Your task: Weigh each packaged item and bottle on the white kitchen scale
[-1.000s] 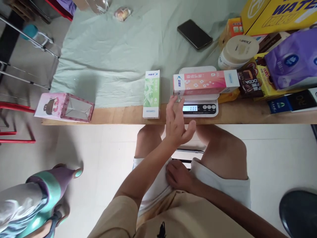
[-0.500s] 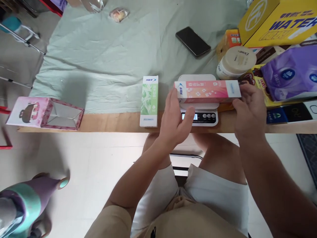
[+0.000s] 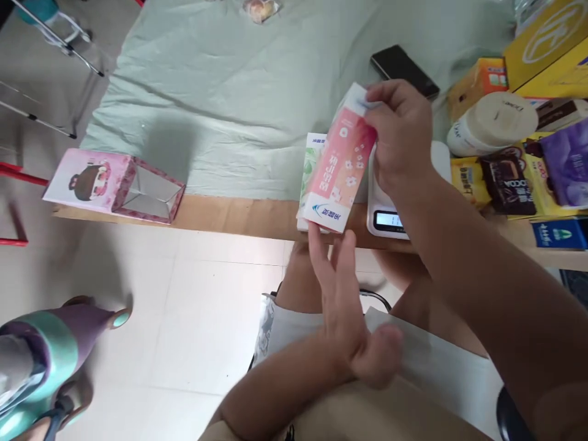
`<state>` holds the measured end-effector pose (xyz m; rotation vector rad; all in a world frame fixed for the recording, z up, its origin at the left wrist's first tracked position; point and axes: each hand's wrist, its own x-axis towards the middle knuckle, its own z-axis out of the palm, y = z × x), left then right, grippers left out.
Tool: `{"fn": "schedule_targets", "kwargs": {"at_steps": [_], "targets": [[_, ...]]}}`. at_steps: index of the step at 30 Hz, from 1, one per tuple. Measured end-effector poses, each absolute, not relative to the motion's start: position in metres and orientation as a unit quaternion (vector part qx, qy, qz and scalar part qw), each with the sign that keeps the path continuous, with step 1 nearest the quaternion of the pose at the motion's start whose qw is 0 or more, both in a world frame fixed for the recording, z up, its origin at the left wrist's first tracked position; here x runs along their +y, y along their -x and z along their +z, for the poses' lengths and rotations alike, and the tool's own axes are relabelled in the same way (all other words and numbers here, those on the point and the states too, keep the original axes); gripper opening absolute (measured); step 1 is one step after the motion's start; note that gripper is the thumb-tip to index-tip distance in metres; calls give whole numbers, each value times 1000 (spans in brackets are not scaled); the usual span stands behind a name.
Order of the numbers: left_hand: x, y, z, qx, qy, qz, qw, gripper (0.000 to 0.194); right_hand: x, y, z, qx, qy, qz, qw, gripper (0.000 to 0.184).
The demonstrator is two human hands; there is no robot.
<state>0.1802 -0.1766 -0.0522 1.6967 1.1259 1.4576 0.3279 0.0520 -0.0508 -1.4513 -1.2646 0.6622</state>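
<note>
A long pink and white toothpaste box (image 3: 344,160) is tilted upright in front of me, its far end pinched by my right hand (image 3: 404,131). At the box's near end, my left hand (image 3: 342,294) is open, fingers stretched and touching or nearly touching its bottom edge. The green and white toothpaste box (image 3: 309,168) lies on the table, partly covered by the pink one. To the right, a white kitchen scale (image 3: 388,224) with a lit display stands at the table edge, half hidden by my right hand and forearm.
A pink paper bag (image 3: 98,187) lies on its side at the left edge. Behind my right hand is a black phone (image 3: 402,64). On the right stand a white-lidded jar (image 3: 493,125), snack packs (image 3: 505,177), a purple pack (image 3: 569,162) and a yellow carton (image 3: 551,43).
The pink toothpaste box has been lifted off the scale, turned, and moved left over the green one. My left hand has shifted to its near end. The view has swung slightly right.
</note>
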Motion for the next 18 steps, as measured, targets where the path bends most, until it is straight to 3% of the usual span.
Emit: {"fn": "schedule_targets", "kwargs": {"at_steps": [5, 11, 16, 18], "targets": [[-178, -182, -77, 404, -644, 599, 251, 91, 68, -296, -63, -553, 595, 320, 488, 27], [-141, -151, -121, 474, -596, 627, 162, 60, 63, -295, -62, -520, 643, 328, 457, 37], [-119, -138, -129, 491, -597, 610, 177, 68, 60, -282, -53, -506, 652, 354, 440, 36], [-114, -135, -125, 500, -598, 600, 182, 62, 59, -283, -55, -525, 637, 358, 437, 34]]}}
